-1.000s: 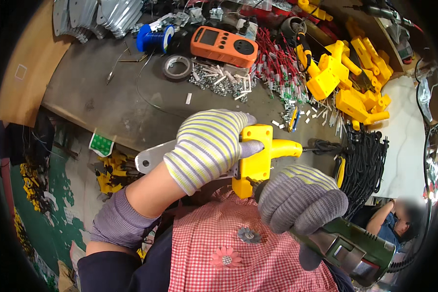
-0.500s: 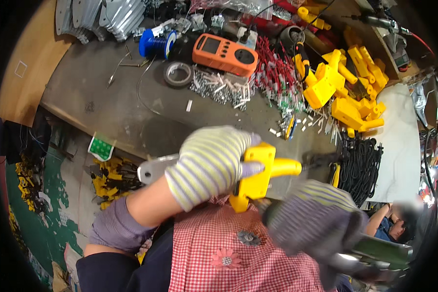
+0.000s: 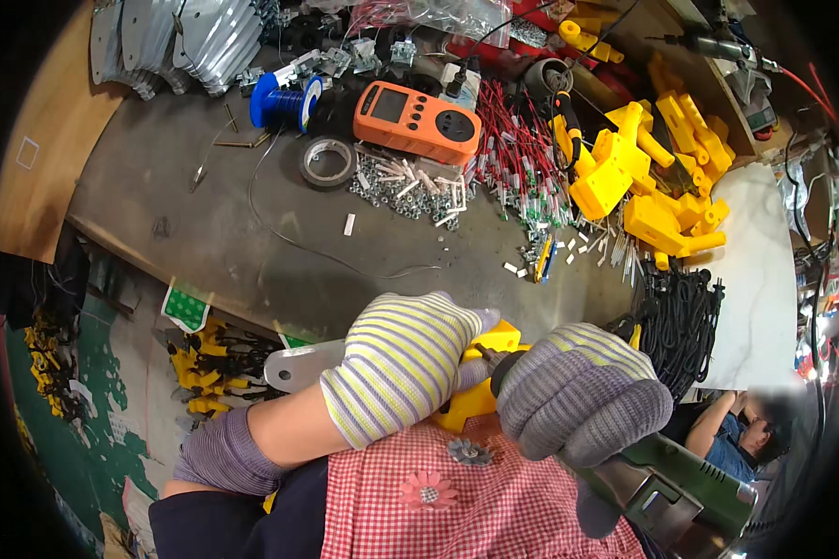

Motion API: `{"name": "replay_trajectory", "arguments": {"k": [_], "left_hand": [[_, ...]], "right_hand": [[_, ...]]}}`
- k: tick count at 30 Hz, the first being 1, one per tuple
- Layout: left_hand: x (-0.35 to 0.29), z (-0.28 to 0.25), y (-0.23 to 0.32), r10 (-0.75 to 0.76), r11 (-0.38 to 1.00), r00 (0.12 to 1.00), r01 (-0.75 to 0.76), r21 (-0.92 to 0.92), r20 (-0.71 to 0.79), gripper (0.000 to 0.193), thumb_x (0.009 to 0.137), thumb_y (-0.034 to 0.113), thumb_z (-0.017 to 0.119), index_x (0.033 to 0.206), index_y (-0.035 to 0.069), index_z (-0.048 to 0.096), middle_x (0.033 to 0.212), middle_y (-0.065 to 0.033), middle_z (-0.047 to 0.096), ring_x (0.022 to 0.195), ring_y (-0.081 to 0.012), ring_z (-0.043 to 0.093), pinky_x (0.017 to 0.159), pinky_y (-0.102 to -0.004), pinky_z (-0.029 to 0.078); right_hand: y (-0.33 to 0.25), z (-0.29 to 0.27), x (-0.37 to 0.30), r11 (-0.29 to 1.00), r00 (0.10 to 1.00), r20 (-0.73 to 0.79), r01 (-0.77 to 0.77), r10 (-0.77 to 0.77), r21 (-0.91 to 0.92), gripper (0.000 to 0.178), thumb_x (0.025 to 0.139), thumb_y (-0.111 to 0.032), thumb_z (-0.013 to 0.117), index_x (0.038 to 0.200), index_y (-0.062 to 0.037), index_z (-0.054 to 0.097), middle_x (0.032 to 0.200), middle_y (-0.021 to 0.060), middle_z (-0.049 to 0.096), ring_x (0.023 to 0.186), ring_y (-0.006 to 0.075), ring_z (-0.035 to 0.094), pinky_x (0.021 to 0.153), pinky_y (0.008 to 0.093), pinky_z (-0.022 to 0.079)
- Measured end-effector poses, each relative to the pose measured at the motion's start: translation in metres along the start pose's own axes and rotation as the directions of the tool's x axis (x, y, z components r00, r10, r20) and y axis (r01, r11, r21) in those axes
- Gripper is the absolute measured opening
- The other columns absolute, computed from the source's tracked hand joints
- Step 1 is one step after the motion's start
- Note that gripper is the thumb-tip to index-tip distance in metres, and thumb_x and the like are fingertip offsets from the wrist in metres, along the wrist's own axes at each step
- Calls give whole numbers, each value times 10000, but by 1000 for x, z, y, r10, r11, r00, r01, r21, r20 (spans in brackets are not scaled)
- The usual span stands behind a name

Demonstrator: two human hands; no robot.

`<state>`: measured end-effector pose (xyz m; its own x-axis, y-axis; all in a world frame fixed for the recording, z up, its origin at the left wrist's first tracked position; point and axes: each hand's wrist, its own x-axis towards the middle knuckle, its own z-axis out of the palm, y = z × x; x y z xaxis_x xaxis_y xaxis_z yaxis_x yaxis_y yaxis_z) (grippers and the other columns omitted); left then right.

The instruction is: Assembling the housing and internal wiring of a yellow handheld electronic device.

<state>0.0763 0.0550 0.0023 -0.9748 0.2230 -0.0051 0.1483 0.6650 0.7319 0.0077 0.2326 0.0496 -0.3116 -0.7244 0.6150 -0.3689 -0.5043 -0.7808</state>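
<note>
My left hand (image 3: 403,363), in a striped knit glove, is closed around a yellow plastic handle (image 3: 469,404). A grey metal plate (image 3: 296,367) with a hole sticks out on the other side of that hand, apparently joined to the handle. My right hand (image 3: 583,391), also gloved, grips a green power drill (image 3: 685,494) near its front end. The drill's dark tip and bit meet the yellow handle beside my left thumb. The exact contact spot is partly hidden by the gloves.
Beyond my hands, the grey workbench (image 3: 224,210) carries an orange meter (image 3: 418,121), a tape roll (image 3: 327,163), a blue wire spool (image 3: 285,101), red-wired parts (image 3: 522,158) and several yellow handles (image 3: 611,177). Black cables (image 3: 676,326) lie at right. A person (image 3: 732,433) sits at far right.
My right hand has brought the drill up and inward to the yellow handle. The handle has dropped and turned slightly in my left hand.
</note>
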Motion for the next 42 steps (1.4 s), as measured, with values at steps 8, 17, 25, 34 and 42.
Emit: {"name": "replay_trajectory", "arguments": {"k": [8, 17, 25, 34, 42], "left_hand": [[-1, 4, -2, 28, 1000, 999, -28, 7, -16, 457, 803, 318, 741, 1238, 187, 691, 861, -139, 678, 793, -319, 675, 684, -406, 514], [-2, 0, -5, 24, 994, 999, -28, -104, -41, 472, 805, 340, 776, 1210, 111, 698, 888, -136, 689, 799, -322, 679, 700, -381, 532], [3, -5, 1, 19, 987, 998, -9, -158, 57, 490, 810, 322, 781, 1252, 130, 691, 877, -131, 675, 736, -288, 670, 679, -351, 524], [-1, -4, -1, -16, 984, 998, 27, -173, 63, 492, 813, 273, 779, 1268, 113, 680, 877, -122, 671, 751, -274, 679, 693, -345, 532], [13, -6, -11, 42, 988, 998, -33, -150, 57, 447, 792, 293, 803, 1174, 77, 718, 940, -145, 720, 854, -315, 693, 764, -368, 539]], "right_hand": [[-11, 13, 4, 977, 999, 31, -1, 8, -215, 95, 810, -123, 673, 796, -38, 713, 795, 68, 704, 717, 227, 701, 642, 353, 557], [-25, -35, 0, 964, 948, 220, 190, -230, 188, 133, 946, -100, 555, 874, -3, 612, 777, 178, 667, 656, 323, 669, 605, 429, 593], [-23, -20, -32, 990, 995, 25, 98, -96, -101, 273, 967, -196, 553, 854, 22, 674, 759, 187, 687, 672, 332, 700, 616, 449, 589], [-3, -22, -30, 988, 990, -27, 142, -140, 59, 266, 905, -261, 689, 867, 1, 660, 801, 158, 691, 670, 334, 675, 618, 447, 572], [-27, -16, -27, 989, 988, -81, 126, -132, -74, 277, 876, -262, 729, 892, 9, 678, 812, 174, 678, 671, 334, 669, 611, 442, 571]]}}
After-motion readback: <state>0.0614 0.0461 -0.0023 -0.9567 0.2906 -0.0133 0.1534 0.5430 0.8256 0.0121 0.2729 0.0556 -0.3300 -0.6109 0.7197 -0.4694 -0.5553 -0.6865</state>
